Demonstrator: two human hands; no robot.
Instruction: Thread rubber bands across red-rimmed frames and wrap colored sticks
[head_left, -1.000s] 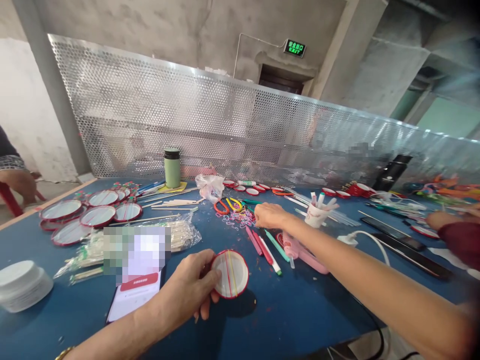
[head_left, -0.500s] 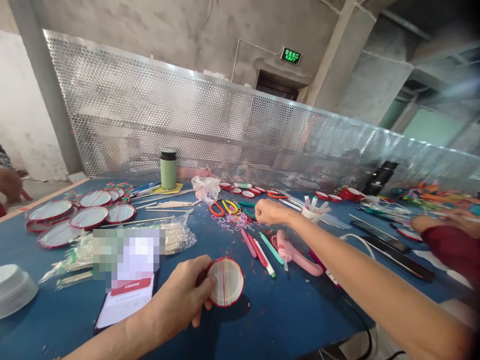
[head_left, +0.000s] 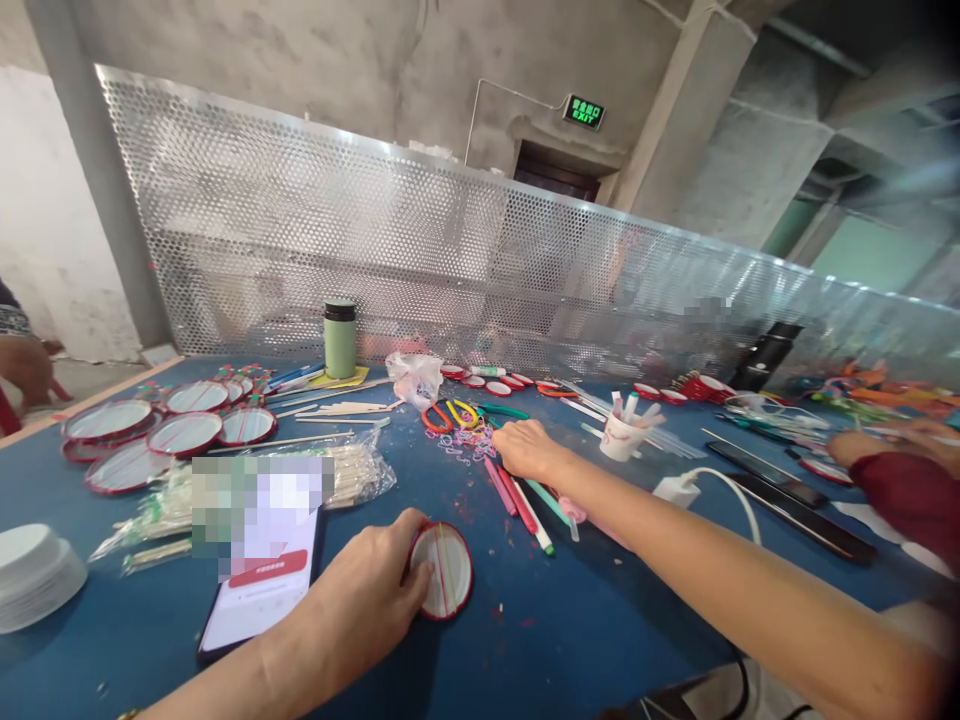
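Observation:
My left hand [head_left: 386, 580] grips a small red-rimmed round disc [head_left: 444, 585] by its left edge, thumb on the pale face. A red and a yellow line, like thin bands, cross that face. My right hand [head_left: 529, 448] is stretched forward with curled fingers at the right side of a pile of small pink and purple rubber bands [head_left: 466, 447]. Its fingertips are partly hidden, so what they pinch cannot be made out. Under the right forearm lie pink and red pens [head_left: 525, 510], a teal pen [head_left: 549, 503] and a mostly covered pink glue gun [head_left: 574, 508].
Finished-looking red-rimmed discs [head_left: 184, 433] are stacked at left, near bagged sticks [head_left: 352, 475] and a phone [head_left: 255, 605]. A green bottle [head_left: 340, 340], a cup of pens [head_left: 621, 438] and a white charger [head_left: 675, 490] stand further back. A co-worker's maroon sleeve [head_left: 900, 500] is at right.
My right hand has moved slightly left and nearer, down to the rubber-band pile. The disc in my left hand has shifted slightly left and tilted.

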